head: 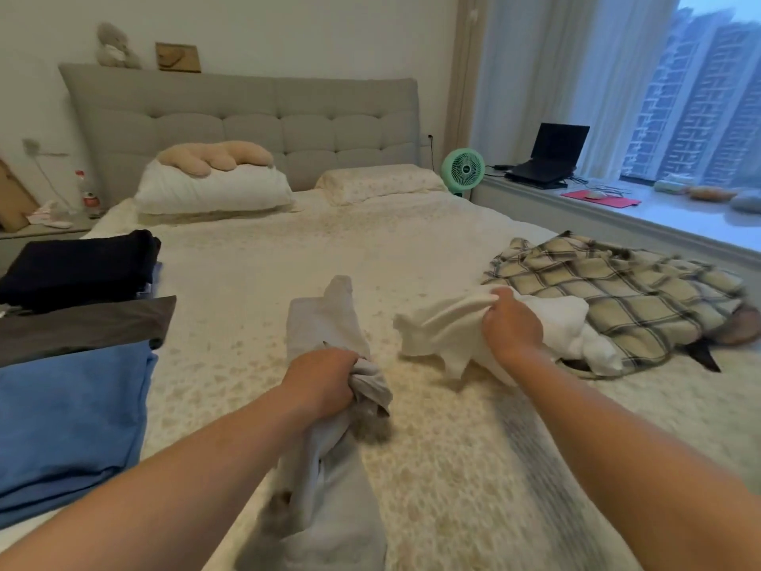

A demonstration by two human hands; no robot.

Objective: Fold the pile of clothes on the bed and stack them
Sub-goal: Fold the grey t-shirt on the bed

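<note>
We are gripping a bunched pale grey garment in our left hand, its length trailing across the bed. Our right hand is clutching a white garment beside the plaid shirt. Risk: handling both pieces together is inviting tangling and creasing. Folded stacks are lying at left.

Folded stack at left edge of bed, unfolded pile at right edge. Between them, mid-bed, one garment in left hand, another in right hand. Pillows at bed's far end.
</note>
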